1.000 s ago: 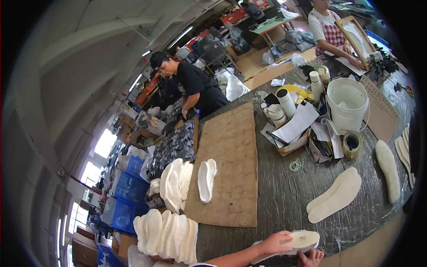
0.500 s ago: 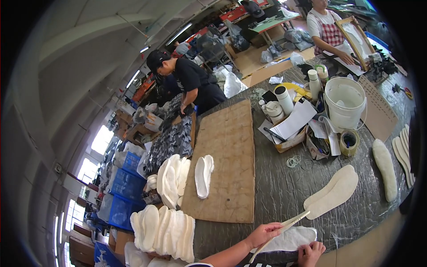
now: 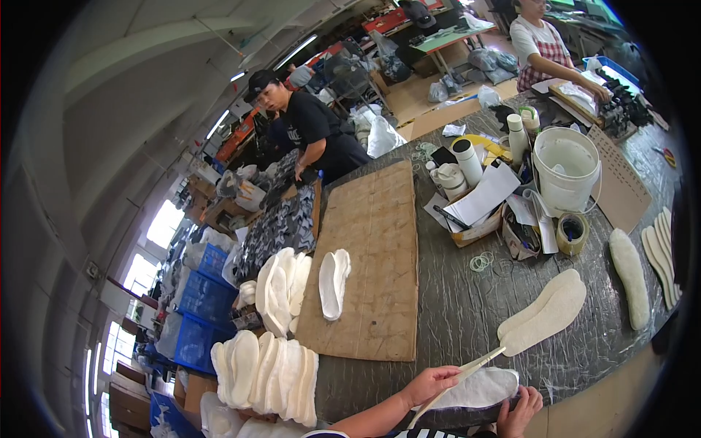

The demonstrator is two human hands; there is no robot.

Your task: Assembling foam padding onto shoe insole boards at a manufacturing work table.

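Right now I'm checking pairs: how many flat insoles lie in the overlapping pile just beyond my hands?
2 visible, beyond your left hand: a nearer insole on the right, and a farther insole showing along its left edge. More may be hidden underneath.

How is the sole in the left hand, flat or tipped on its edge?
Tipped on its edge: the sole looks like a thin strip in the left hand.

At left on the bench, a board with insoles on top; by its near left corner, an insole stack. To the board's right, a bucket, with a tape roll before it; nearer, overlapping insoles, then, between left hand and right hand, a single insole.
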